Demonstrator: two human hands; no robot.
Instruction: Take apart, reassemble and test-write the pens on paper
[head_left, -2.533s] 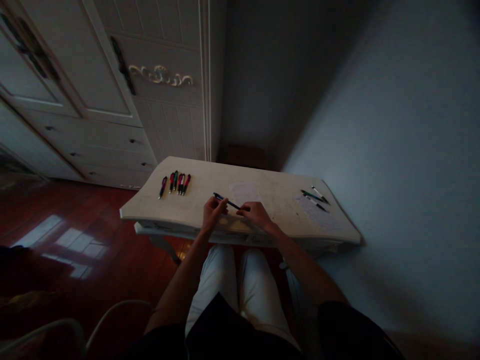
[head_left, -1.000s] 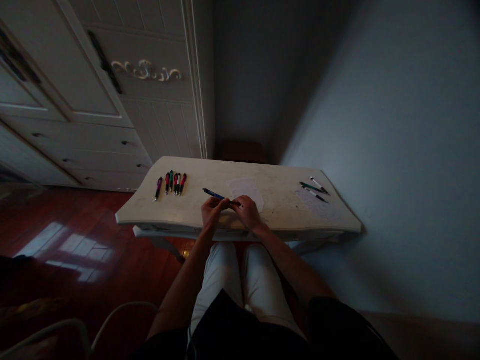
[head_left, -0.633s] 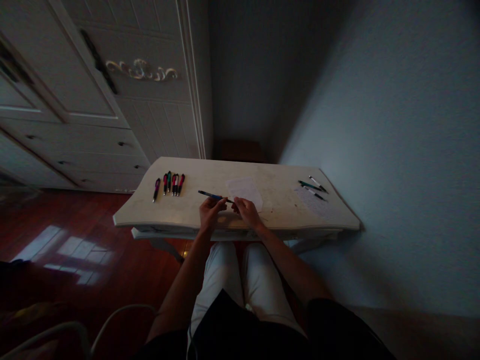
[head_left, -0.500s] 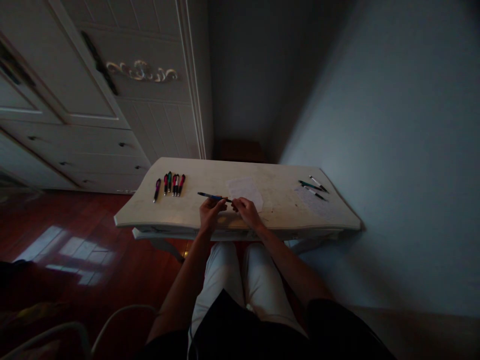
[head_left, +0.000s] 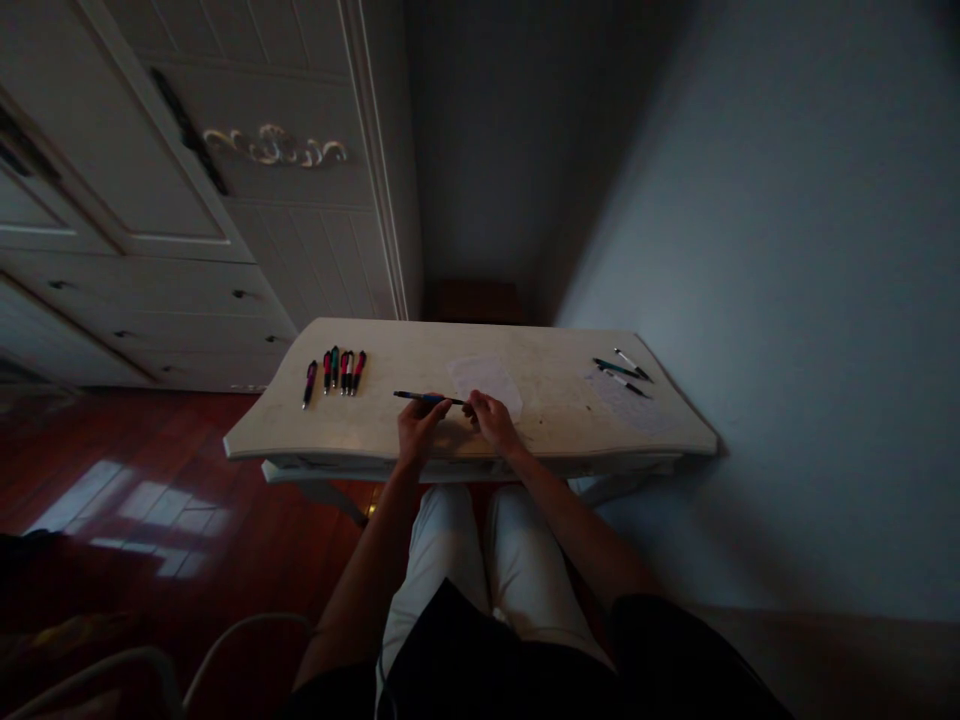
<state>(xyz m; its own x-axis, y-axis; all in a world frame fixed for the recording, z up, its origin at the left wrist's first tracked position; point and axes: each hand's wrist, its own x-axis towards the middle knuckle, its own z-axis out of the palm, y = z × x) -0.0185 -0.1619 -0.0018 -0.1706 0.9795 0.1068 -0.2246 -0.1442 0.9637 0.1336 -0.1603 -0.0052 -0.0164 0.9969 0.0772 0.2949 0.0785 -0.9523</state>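
In the head view, a dark blue pen is held over the front of the white desk, in the middle of the frame. A little earlier it was tipped down to the right; now it is held almost flat, and the 2 hands have been brought closer. So the pen seems to be still being worked on. Its middle is gripped by the bent fingers of the left hand. Its right end seems to be pinched by the right hand, but the tip is hidden. The 6 pens at left and the 3 pens at right have been left alone.

The pens look like thin, hard plastic sticks. A thin, flat sheet is seen behind the hands, and a scribbled sheet at right. The desk is given a wavy front edge and is marked by dark spots
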